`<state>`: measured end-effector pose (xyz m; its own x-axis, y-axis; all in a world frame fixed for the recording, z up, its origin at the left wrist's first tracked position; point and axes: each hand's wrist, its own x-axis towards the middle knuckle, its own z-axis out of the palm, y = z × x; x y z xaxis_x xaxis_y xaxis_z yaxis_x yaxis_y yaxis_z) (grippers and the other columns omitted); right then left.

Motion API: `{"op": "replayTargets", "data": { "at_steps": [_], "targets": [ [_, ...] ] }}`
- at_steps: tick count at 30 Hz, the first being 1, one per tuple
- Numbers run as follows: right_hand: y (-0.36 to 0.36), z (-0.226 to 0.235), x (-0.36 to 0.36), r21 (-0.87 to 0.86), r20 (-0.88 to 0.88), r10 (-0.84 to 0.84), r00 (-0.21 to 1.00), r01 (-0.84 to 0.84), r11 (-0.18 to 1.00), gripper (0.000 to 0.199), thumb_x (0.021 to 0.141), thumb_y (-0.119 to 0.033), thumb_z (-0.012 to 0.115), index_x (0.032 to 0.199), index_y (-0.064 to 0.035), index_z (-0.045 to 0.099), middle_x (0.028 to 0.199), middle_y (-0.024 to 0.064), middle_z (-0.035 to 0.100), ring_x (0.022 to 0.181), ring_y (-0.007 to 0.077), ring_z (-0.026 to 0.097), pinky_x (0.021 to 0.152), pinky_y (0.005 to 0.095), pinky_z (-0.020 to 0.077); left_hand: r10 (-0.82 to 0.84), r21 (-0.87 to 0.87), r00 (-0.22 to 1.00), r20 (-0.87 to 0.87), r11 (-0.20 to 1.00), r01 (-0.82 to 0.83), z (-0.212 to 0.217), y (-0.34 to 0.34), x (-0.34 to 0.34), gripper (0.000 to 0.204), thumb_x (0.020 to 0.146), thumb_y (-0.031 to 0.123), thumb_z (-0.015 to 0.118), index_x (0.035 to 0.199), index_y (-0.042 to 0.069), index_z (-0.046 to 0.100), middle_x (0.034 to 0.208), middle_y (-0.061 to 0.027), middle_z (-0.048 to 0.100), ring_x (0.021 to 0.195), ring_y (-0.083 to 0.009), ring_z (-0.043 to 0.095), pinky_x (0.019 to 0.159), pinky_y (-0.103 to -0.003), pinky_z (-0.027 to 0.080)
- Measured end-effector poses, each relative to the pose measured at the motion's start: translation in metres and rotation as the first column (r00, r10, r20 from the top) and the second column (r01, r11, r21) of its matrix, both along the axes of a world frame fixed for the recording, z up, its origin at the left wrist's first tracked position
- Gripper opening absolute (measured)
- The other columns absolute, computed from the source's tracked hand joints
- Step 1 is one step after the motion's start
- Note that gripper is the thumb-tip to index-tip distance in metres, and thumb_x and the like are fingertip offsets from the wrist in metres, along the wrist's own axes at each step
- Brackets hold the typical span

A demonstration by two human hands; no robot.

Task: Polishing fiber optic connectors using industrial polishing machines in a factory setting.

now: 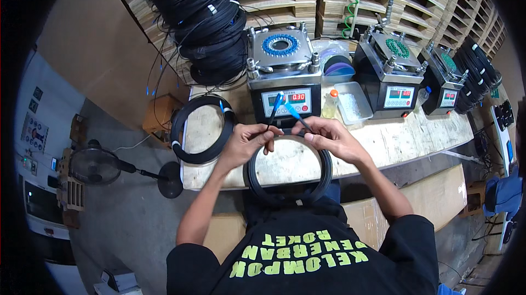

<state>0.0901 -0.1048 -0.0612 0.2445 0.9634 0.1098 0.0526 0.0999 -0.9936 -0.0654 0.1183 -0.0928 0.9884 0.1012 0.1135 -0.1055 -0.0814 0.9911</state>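
Observation:
My left hand (249, 142) pinches the black end of a thin cable with a blue connector (278, 102) pointing up. Close beside it, my right hand (331, 137) grips a second cable end, whose lighter blue connector (292, 110) tilts up to the left. Both hands are closed, and the two connectors come near each other in front of a polishing machine. Below the hands, a coil of black cable (326, 177) rests at the table's front edge against my body. Another black cable coil (176, 140) lies on the table to the left.
The nearest polishing machine (285, 78) has a ring of blue connectors on top; two more machines (392, 70) (446, 81) stand to its right. Between them are a bottle with an orange cap (330, 104) and a clear tray (355, 103). Stacked cable coils (205, 26) rise behind left.

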Motion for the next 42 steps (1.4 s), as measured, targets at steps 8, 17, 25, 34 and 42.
{"op": "replayTargets", "data": {
  "at_steps": [8,17,25,34,42],
  "targets": [
    [0.042,-0.042,-0.018,0.113,-0.474,-0.37,0.799,0.472,0.874,0.027,0.101,-0.02,0.061,0.114,0.0033,0.067,0.076,-0.004,0.051,0.067,0.004,0.047,0.059,0.0202,0.0388,0.117,-0.301,0.99,0.076,0.95,-0.089,-0.029,-0.044,0.032,0.053,0.098,0.012,0.065,0.139,0.007,0.033,0.076,-0.0096,0.067,0.06,-0.0098,0.057,0.055,-0.022,0.043],
    [0.046,-0.037,-0.021,0.088,-0.439,-0.363,0.822,0.441,0.893,0.025,0.098,-0.011,0.065,0.117,0.0037,0.068,0.092,0.007,0.072,0.083,0.0095,0.066,0.073,0.022,0.0525,0.195,-0.316,0.963,0.187,0.94,-0.129,-0.034,-0.044,0.047,0.069,0.093,0.002,0.066,0.151,0.01,0.029,0.111,-0.0087,0.056,0.088,-0.0116,0.059,0.074,-0.024,0.051],
    [0.033,-0.06,-0.036,0.015,-0.31,-0.436,0.845,0.462,0.887,0.024,0.096,-0.006,0.065,0.116,0.0064,0.07,0.095,0.0082,0.073,0.088,0.0084,0.065,0.078,0.0225,0.0522,0.218,-0.237,0.975,0.051,0.951,-0.2,0.003,-0.045,0.052,0.036,0.099,0.021,0.064,0.127,-0.002,0.063,0.117,-0.0091,0.066,0.1,-0.0099,0.061,0.085,-0.025,0.051],
    [0.004,-0.065,0.006,-0.112,-0.215,-0.13,0.968,0.108,0.988,0.035,0.097,-0.021,0.068,0.12,0.0049,0.068,0.104,0.0113,0.073,0.092,0.0096,0.063,0.083,0.0268,0.0512,0.247,-0.297,0.967,0.055,0.929,-0.221,-0.023,-0.055,0.056,0.033,0.105,0.027,0.055,0.108,-0.004,0.063,0.079,-0.0023,0.064,0.078,-0.0071,0.061,0.074,-0.024,0.052],
    [-0.04,-0.129,0.202,-0.271,0.477,-0.43,0.767,0.594,0.758,0.019,0.092,-0.005,0.062,0.106,0.0061,0.068,0.083,0.0091,0.071,0.071,0.0126,0.064,0.068,0.0289,0.0528,-0.022,-0.338,0.993,-0.115,0.941,-0.019,-0.044,-0.07,0.048,0.03,0.103,0.024,0.058,0.11,-0.004,0.065,0.071,-0.0021,0.056,0.058,-0.0088,0.053,0.054,-0.024,0.044]
  ]
}}
